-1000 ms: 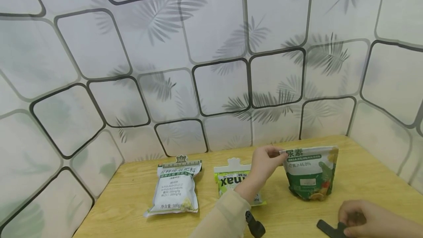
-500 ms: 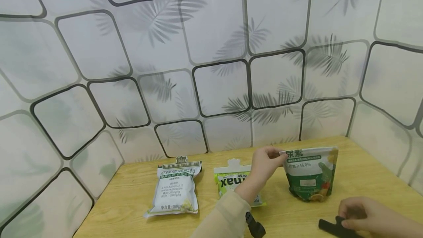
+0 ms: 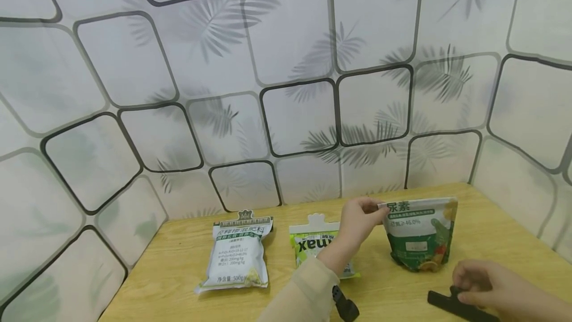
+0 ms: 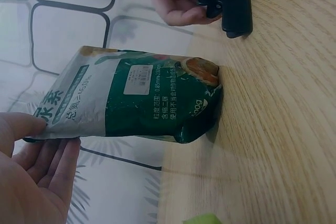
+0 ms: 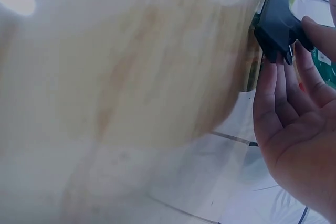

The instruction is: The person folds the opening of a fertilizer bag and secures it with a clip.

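Observation:
A green and white fertilizer bag (image 3: 417, 237) stands upright on the table's right half. My left hand (image 3: 359, 222) pinches its top left corner; the left wrist view shows the thumb on the front of the bag (image 4: 142, 95) and the fingers behind. In front of the bag, low over the table, my right hand (image 3: 489, 287) holds a black bag clip (image 3: 458, 304) by its handle tabs. Thumb and fingers are on the tabs of the clip (image 5: 278, 24) in the right wrist view.
A white fertilizer bag (image 3: 237, 252) with a clip on its top lies at left. Between it and my left forearm is a lime-green packet (image 3: 308, 245) with a white clip (image 3: 316, 222), partly hidden. Patterned cloth walls (image 3: 299, 123) surround the wooden table (image 3: 156, 272).
My right hand has risen slightly, and the black clip has turned so more of its long bar shows. The left hand and the bag have stayed in place.

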{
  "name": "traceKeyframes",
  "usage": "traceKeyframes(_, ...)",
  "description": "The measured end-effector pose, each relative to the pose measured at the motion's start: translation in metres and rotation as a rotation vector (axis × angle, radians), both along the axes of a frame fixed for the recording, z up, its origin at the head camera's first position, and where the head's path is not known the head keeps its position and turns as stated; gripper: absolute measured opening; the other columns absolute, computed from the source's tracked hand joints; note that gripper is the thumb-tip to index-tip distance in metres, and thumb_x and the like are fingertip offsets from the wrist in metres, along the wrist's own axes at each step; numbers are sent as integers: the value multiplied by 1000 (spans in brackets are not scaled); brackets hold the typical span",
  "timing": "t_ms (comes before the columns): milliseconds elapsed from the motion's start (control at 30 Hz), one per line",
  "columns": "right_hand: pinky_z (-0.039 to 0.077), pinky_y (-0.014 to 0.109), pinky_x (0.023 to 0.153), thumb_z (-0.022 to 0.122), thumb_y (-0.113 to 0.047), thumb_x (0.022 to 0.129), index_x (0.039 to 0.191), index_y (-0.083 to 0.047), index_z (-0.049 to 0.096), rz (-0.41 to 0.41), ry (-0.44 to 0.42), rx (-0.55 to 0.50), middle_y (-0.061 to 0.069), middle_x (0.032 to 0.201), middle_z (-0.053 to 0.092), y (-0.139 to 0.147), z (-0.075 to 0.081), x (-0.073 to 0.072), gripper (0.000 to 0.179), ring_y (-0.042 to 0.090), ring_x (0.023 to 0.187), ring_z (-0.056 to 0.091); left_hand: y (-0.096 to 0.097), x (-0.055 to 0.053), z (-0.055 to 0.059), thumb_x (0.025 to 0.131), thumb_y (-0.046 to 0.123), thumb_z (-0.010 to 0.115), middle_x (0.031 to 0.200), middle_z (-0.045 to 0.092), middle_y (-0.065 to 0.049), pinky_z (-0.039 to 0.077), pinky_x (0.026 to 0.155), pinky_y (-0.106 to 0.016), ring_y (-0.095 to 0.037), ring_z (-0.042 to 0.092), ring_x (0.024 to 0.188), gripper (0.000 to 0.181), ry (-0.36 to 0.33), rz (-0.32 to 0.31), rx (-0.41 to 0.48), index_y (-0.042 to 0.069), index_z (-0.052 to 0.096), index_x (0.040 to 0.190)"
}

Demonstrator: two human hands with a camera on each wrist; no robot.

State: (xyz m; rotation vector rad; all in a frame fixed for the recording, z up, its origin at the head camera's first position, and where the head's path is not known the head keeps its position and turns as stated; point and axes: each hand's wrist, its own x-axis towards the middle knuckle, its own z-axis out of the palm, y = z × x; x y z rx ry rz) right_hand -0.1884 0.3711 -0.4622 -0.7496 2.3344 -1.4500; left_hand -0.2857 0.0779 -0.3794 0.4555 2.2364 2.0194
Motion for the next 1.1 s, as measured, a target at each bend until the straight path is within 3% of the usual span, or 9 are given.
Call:
traceKeyframes(333, 57, 16, 69, 69, 4, 99, 112, 20, 64, -63, 141, 113, -36, 107, 66, -2, 4, -9, 21, -13, 91, 62, 0, 1, 1, 97, 9, 77, 97, 76, -5, 68, 85, -36, -6, 71, 85, 15, 2, -19, 28, 5, 81, 111)
traceKeyframes(633, 56, 18, 66, 71, 4, 96, 110, 3, 72, -105, 298, 158, -36, 109, 68, -1, 3, -15, 14, -17, 95, 61, 0, 0, 0, 96, 8, 77, 97, 76, -5, 69, 84, -37, -7, 72, 85, 15, 5, -14, 36, 4, 81, 110)
traceKeyframes(800, 56, 19, 64, 70, 1, 98, 111, 3, 72, -169, 305, 188, -38, 107, 66, -5, 7, -14, 13, -18, 94, 58, 1, 0, -1, 96, 7, 78, 96, 76, -5, 69, 82, -34, -7, 72, 84, 14, 3, -11, 37, 4, 81, 109)
traceKeyframes(967, 56, 20, 63, 70, 3, 96, 109, -1, 75, -220, 394, 171, -38, 107, 66, -10, 9, -13, 15, -18, 93, 59, 1, 0, -1, 96, 8, 78, 96, 76, -5, 68, 80, -31, -7, 72, 85, 14, 4, -9, 34, 5, 81, 109)
traceKeyframes(1100, 56, 17, 65, 70, 3, 96, 109, -3, 76, -247, 414, 170, -39, 108, 65, -13, 16, -14, 16, -18, 94, 59, 1, 0, -1, 96, 8, 77, 97, 76, -5, 68, 81, -32, -7, 72, 86, 14, 4, -7, 34, 5, 81, 109)
